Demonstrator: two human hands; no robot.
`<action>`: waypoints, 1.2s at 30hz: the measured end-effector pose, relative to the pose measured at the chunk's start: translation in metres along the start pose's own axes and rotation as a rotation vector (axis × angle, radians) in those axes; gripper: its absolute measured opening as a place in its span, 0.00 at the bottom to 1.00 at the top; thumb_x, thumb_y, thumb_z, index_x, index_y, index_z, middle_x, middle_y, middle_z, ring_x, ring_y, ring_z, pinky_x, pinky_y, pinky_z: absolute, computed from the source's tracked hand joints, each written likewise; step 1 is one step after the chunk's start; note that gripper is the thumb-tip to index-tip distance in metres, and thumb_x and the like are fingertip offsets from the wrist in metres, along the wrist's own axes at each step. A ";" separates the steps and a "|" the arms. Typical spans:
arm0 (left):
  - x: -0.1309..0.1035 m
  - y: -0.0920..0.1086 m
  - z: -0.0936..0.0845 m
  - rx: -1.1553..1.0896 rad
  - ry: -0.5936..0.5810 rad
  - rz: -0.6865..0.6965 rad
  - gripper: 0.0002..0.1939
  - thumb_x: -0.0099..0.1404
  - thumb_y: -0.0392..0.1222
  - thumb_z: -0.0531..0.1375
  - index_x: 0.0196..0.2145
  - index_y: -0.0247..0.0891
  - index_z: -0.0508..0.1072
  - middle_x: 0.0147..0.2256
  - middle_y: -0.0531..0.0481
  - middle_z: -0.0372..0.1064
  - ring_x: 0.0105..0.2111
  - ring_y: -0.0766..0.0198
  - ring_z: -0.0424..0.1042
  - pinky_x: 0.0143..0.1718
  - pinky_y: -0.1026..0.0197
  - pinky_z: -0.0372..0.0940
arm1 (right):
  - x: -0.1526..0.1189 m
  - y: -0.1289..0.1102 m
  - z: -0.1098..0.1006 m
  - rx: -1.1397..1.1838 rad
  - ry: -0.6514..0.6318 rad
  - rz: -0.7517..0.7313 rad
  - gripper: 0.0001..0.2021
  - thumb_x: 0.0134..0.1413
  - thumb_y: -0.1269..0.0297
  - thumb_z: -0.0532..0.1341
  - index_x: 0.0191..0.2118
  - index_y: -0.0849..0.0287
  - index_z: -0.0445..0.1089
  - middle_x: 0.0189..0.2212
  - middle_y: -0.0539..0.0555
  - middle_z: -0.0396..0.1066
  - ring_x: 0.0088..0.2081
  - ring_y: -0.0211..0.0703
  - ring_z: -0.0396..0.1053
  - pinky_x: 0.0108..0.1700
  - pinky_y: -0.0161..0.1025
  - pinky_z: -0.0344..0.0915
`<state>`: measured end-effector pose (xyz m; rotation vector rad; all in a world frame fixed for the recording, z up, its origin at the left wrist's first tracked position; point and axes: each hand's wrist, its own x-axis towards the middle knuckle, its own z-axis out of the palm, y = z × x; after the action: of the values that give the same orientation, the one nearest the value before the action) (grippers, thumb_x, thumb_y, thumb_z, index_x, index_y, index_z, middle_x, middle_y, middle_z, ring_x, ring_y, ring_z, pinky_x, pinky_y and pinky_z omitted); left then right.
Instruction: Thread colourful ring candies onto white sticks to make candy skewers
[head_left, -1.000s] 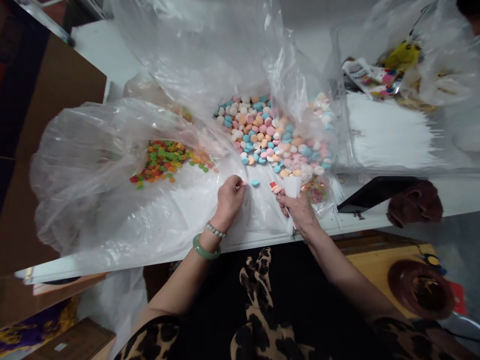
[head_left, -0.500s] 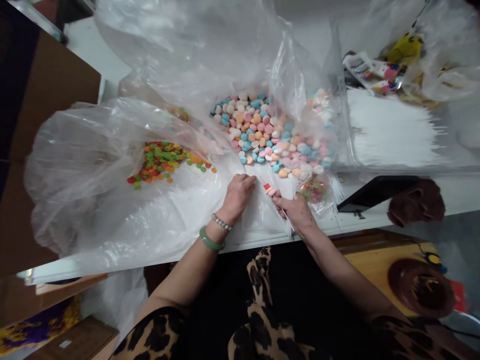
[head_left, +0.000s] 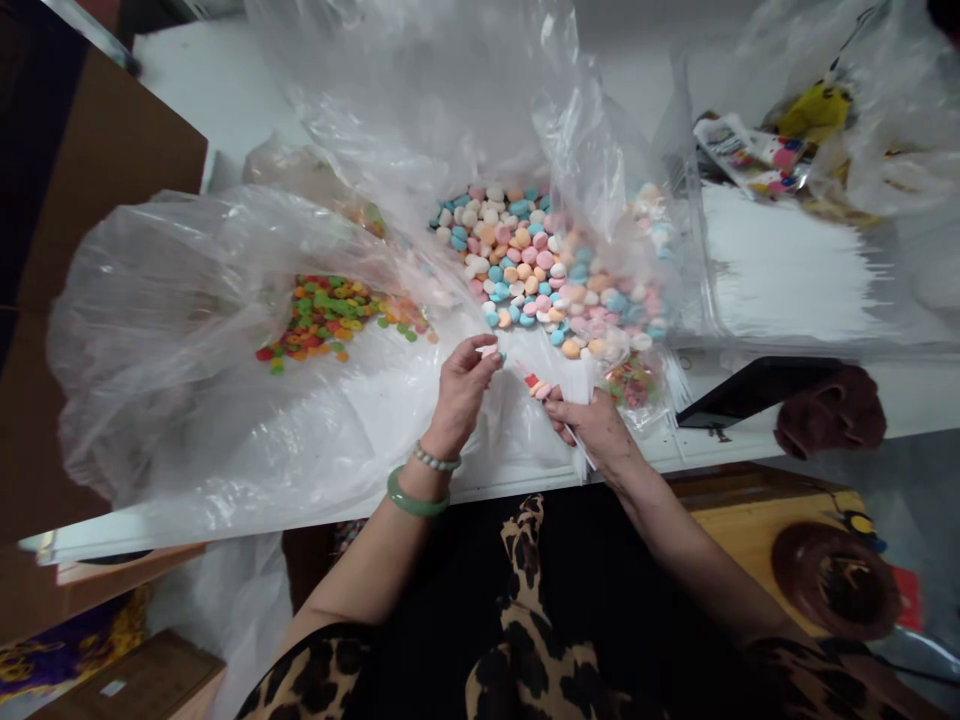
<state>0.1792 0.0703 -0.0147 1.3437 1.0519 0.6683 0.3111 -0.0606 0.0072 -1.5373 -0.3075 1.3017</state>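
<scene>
My left hand point(head_left: 461, 385), with a bead bracelet and a green bangle on its wrist, is closed. Its thumb and finger pinch a small pale pink candy point(head_left: 488, 351). To the right, my right hand point(head_left: 589, 420) grips a thin skewer of candies point(head_left: 538, 388), with red, yellowish and pink pieces threaded together. White sticks point(head_left: 576, 384) also stand up from that hand's grasp. Beyond both hands lies a pile of round pastel candies point(head_left: 517, 265), partly under clear plastic. Small ring-like gummies point(head_left: 322, 315) in green, orange and red lie on plastic at the left.
A clear tray point(head_left: 705, 310) of many white sticks stands at the right, with candy packets point(head_left: 750, 155) on top. A dark tablet-like object point(head_left: 757, 390) leans beside a brown cloth point(head_left: 832, 412). A cardboard box point(head_left: 112, 250) borders the left side.
My left hand has drawn slightly back and left, and a pale pink candy now shows between its fingertips. My right hand stays nearly still with the skewer.
</scene>
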 end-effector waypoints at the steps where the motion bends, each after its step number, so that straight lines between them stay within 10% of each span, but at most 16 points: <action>1: -0.002 0.004 -0.002 -0.187 -0.031 -0.121 0.15 0.59 0.45 0.64 0.43 0.38 0.74 0.27 0.52 0.67 0.25 0.69 0.64 0.28 0.64 0.58 | -0.004 -0.002 0.002 -0.067 -0.007 -0.006 0.09 0.39 0.62 0.65 0.29 0.61 0.72 0.15 0.45 0.62 0.17 0.33 0.58 0.16 0.30 0.51; 6: -0.010 0.016 -0.010 -0.617 -0.131 -0.416 0.16 0.52 0.43 0.69 0.38 0.34 0.76 0.26 0.52 0.69 0.22 0.73 0.63 0.24 0.68 0.59 | -0.019 -0.007 0.014 -0.299 -0.007 -0.094 0.06 0.40 0.62 0.63 0.27 0.59 0.72 0.15 0.45 0.62 0.17 0.33 0.57 0.20 0.32 0.56; 17: -0.012 0.004 -0.014 -0.655 -0.136 -0.410 0.17 0.53 0.44 0.69 0.40 0.34 0.76 0.26 0.52 0.69 0.22 0.73 0.65 0.25 0.68 0.61 | -0.012 0.001 0.013 -0.410 0.038 -0.107 0.05 0.42 0.62 0.62 0.25 0.58 0.70 0.15 0.44 0.63 0.18 0.35 0.58 0.23 0.33 0.57; 36: -0.035 -0.009 0.018 0.315 0.122 0.058 0.13 0.68 0.44 0.53 0.44 0.40 0.74 0.33 0.48 0.73 0.32 0.62 0.70 0.36 0.61 0.61 | 0.016 0.011 0.033 -0.632 0.135 -0.206 0.12 0.47 0.54 0.61 0.26 0.58 0.72 0.14 0.49 0.65 0.24 0.43 0.66 0.27 0.36 0.58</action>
<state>0.1789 0.0302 -0.0170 1.6254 1.2590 0.6523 0.2848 -0.0359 -0.0063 -2.0416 -0.8256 0.9732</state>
